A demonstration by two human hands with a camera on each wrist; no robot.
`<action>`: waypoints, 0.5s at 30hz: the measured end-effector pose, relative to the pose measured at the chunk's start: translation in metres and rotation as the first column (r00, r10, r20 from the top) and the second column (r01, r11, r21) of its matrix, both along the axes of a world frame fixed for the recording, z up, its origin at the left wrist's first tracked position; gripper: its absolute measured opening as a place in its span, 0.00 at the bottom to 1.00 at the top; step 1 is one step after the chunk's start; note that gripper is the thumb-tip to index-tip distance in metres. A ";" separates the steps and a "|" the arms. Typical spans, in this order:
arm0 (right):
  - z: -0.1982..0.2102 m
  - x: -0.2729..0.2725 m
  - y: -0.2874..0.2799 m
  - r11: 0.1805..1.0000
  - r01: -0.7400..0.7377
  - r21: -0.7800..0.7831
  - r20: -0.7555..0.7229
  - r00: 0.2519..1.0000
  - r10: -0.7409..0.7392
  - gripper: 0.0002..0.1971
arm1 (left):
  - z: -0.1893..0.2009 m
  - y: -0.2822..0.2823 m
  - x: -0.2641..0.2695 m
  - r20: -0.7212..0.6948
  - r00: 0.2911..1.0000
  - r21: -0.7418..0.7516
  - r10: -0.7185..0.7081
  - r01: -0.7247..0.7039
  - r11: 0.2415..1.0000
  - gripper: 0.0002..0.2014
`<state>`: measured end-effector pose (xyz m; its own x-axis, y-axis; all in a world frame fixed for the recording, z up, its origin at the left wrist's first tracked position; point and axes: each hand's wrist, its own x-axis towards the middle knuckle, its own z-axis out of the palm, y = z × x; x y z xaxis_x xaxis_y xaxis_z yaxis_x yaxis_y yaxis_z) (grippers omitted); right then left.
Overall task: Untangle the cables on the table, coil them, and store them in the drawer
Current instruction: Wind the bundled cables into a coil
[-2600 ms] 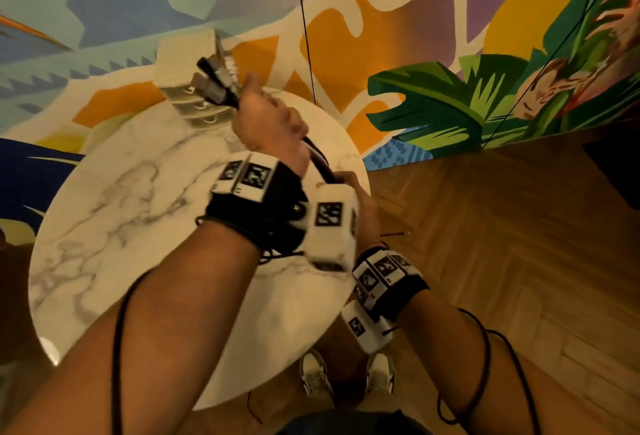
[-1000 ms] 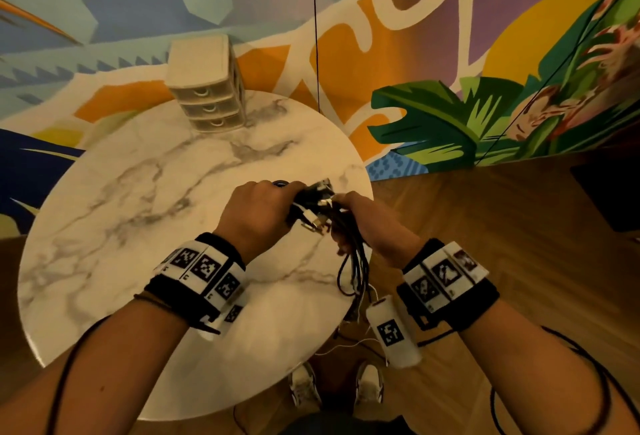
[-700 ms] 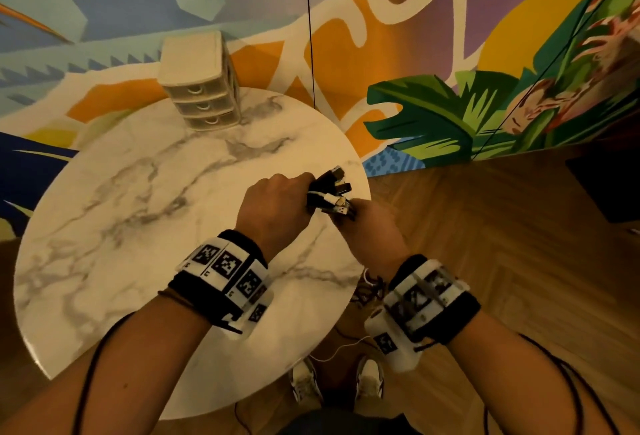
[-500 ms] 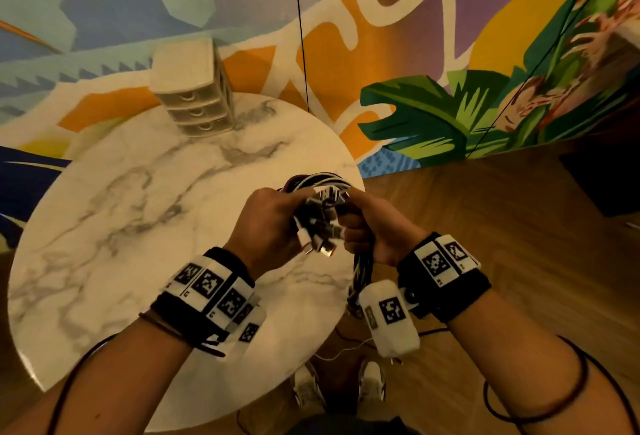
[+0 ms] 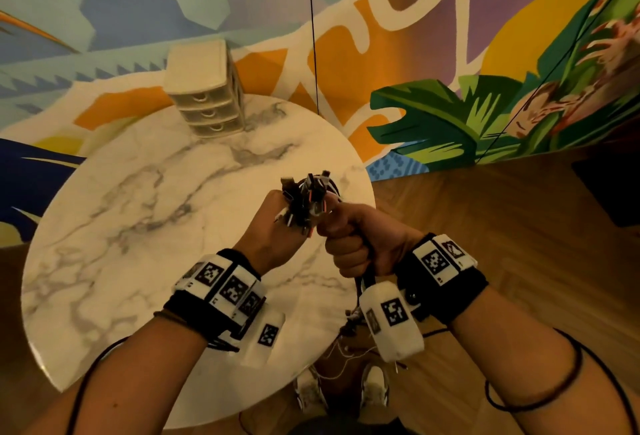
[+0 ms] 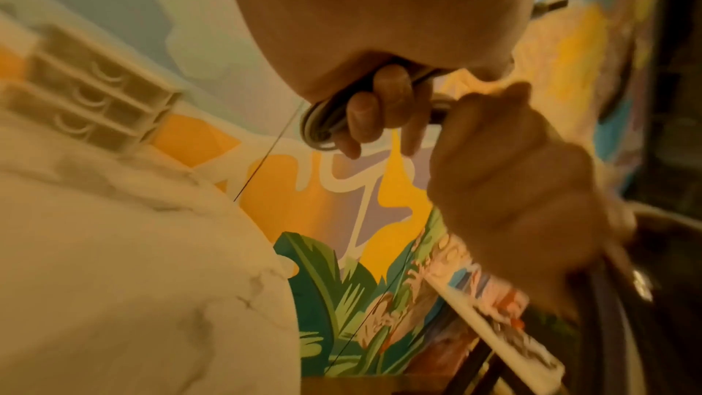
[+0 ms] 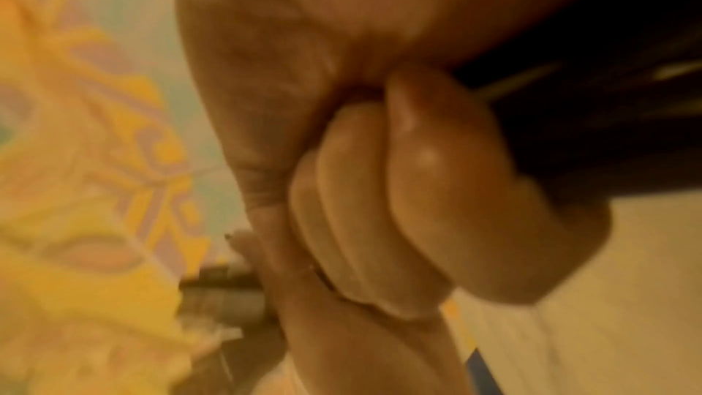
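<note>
Both hands hold one bundle of cables (image 5: 306, 200) in the air above the right edge of the round marble worktop (image 5: 138, 226).

The left hand (image 5: 277, 226) is curled into a fist around the bundle from the left. In the left wrist view, its fingers (image 6: 379, 107) wrap a grey looped section of cable just under the palm.

The right hand (image 5: 360, 240) grips the bundle from the right, touching the left hand at the knuckles. Its fingers (image 7: 399, 191) are pressed together in a tight fist. The right wrist view is blurred, so the cable inside that fist cannot be made out there.

Connector ends fan out upward from between the two fists. The rest of the cables hangs down below the right hand, past the worktop edge, toward the wooden floor (image 5: 519, 261).

The drawer unit (image 5: 204, 95), with three closed drawers, stands at the far edge of the worktop, well apart from the hands.
</note>
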<state>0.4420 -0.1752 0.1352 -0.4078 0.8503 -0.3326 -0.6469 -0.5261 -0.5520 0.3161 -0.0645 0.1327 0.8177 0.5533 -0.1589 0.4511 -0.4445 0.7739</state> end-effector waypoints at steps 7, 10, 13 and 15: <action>0.000 0.004 -0.007 0.973 0.171 -0.154 0.228 0.964 -0.134 0.14 | 0.011 0.011 -0.009 0.084 0.950 0.287 -0.300 0.266 0.920 0.10; 0.002 0.004 -0.006 0.962 0.209 -0.173 0.278 0.948 -0.156 0.14 | 0.005 0.013 -0.006 -0.056 0.955 0.400 -0.292 0.290 0.870 0.18; 0.005 0.006 -0.004 0.972 0.180 -0.150 0.236 0.961 -0.142 0.12 | 0.011 0.015 -0.005 -0.013 0.970 0.573 -0.244 0.207 0.793 0.19; 0.006 0.006 -0.001 0.979 0.162 -0.124 0.210 0.969 -0.133 0.15 | 0.015 0.017 -0.003 0.097 0.968 0.608 -0.233 0.128 0.784 0.18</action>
